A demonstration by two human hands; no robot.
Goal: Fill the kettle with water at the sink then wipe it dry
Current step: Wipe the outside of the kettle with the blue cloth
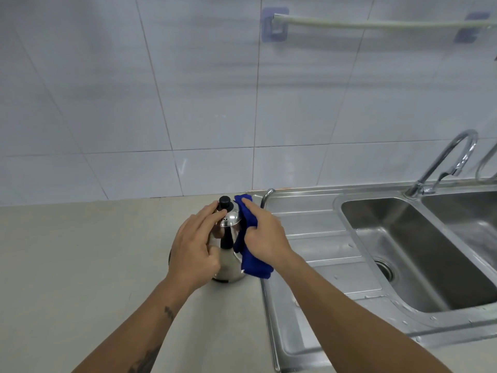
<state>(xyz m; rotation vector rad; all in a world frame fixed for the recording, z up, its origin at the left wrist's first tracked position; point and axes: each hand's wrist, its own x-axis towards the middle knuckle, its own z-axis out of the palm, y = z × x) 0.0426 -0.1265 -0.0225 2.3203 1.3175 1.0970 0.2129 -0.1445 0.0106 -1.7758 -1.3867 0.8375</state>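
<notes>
A shiny steel kettle [230,265] with a black lid knob and black handle stands upright on the beige counter, just left of the sink unit. My left hand [195,247] grips its left side, fingers reaching up to the lid. My right hand [265,235] presses a dark blue cloth [252,261] against the kettle's right side; the cloth hangs down below my palm and pokes out above my fingers. Much of the kettle's body is hidden behind both hands.
A steel sink unit has a ribbed draining board [317,238] next to the kettle and a deep basin [419,254] with a drain. A curved tap [446,162] stands behind it. A rail [376,24] is fixed on the white tiled wall.
</notes>
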